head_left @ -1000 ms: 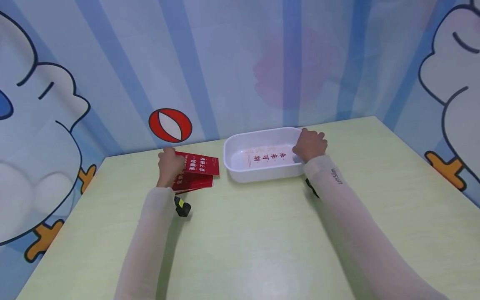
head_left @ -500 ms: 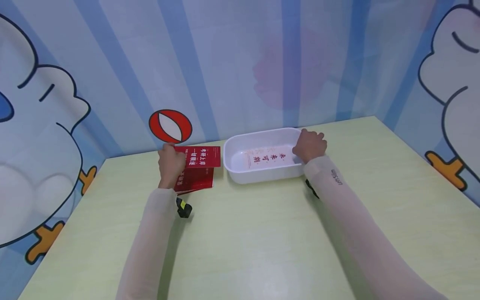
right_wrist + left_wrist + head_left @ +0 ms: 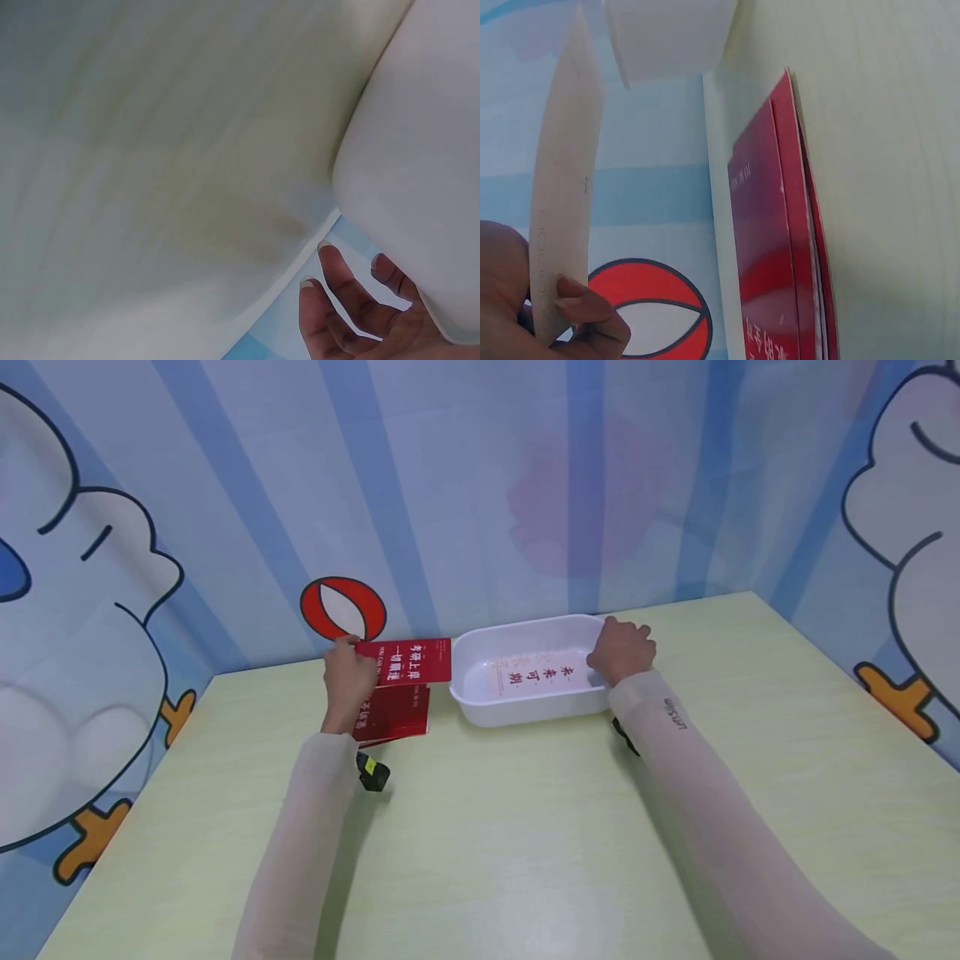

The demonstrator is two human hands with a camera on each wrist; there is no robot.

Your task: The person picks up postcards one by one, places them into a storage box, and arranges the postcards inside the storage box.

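My left hand (image 3: 348,681) pinches a red book (image 3: 408,662) by its left edge and holds it in the air, over a stack of red books (image 3: 393,718) on the table. In the left wrist view the held book (image 3: 562,187) shows edge-on above that stack (image 3: 780,247). My right hand (image 3: 621,649) grips the right end of a white tub (image 3: 525,714). Its fingers (image 3: 352,292) hang loosely curled beside the tub's outer wall (image 3: 420,165). A white booklet with red characters (image 3: 536,674) lies inside the tub.
The pale green table (image 3: 487,843) stands in a corner of blue striped cartoon walls, with a red and white ball picture (image 3: 342,607) behind the books. The tub sits near the table's far edge.
My left hand has raised the top red book off the stack and carried it up and to the right, toward the tub. The right hand and tub have stayed put.
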